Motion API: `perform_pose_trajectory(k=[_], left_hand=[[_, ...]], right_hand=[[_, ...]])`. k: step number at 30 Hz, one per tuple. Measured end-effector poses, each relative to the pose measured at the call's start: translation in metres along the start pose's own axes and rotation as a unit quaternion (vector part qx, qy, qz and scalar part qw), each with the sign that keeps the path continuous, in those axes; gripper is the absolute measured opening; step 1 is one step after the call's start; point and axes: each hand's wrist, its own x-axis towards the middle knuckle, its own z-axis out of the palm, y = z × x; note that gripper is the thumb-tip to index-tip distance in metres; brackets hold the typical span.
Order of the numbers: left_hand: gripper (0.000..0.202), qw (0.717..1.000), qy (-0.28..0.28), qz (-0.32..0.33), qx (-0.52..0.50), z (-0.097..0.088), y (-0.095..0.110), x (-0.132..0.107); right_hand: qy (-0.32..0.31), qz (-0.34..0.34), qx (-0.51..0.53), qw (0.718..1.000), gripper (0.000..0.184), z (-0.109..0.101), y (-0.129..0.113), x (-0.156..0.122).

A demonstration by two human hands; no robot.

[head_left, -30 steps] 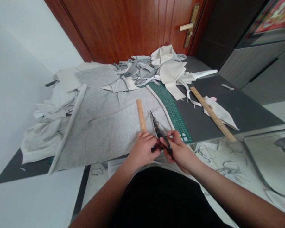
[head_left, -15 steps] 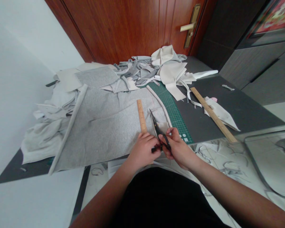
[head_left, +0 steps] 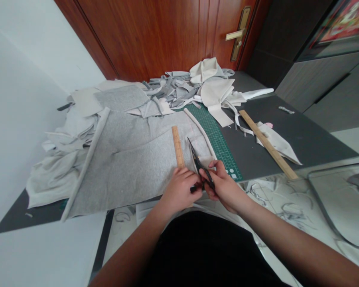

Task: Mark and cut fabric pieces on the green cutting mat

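My right hand [head_left: 219, 181] is wrapped around a pair of black scissors [head_left: 196, 159]. Their pointed blades face away from me, over the grey fabric [head_left: 131, 159]. Close beside it, my left hand [head_left: 182, 185] is closed at the fabric's front edge, fingers bent down; what it grips is hidden. A dark piece, perhaps part of the scissors' handle, shows by its fingertips. From under or beside the left knuckles a short wooden ruler [head_left: 178, 145] runs forward, lying on the fabric. The fabric has a rolled pale edge on either side.
A green cutting mat [head_left: 218, 137] lies partly under the fabric on the dark table [head_left: 311, 131]. Fabric scraps [head_left: 179, 89] pile along the back, more cloth [head_left: 55, 171] at the left. A longer wooden ruler [head_left: 269, 145] rests on the right. Behind stands a wooden door [head_left: 155, 36].
Hands, scissors and fabric stay almost as they were. The view has shifted very slightly.
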Motion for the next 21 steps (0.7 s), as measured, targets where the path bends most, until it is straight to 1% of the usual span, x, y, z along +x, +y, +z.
perform_pose_trajectory(k=[6,12,17,21], left_hand=[[0.005,1.000,-0.012,-0.003,0.000,-0.0004,-0.0003,0.0001],[0.005,1.000,-0.008,-0.004,-0.003,-0.0006,0.0002,0.0000],[0.006,1.000,-0.012,-0.010,-0.005,-0.0009,0.0008,0.0005],[0.006,1.000,-0.010,-0.012,-0.005,-0.0004,0.0001,0.0005]], right_hand=[[0.005,0.000,-0.005,1.000,0.064,0.0016,-0.0029,0.0074],[-0.008,-0.013,0.010,1.000,0.066,0.0020,0.0016,0.0068],[-0.011,-0.013,0.014,1.000,0.064,0.0011,0.0046,0.0074],[-0.011,-0.008,0.017,1.000,0.066,0.0014,0.0032,0.0067]])
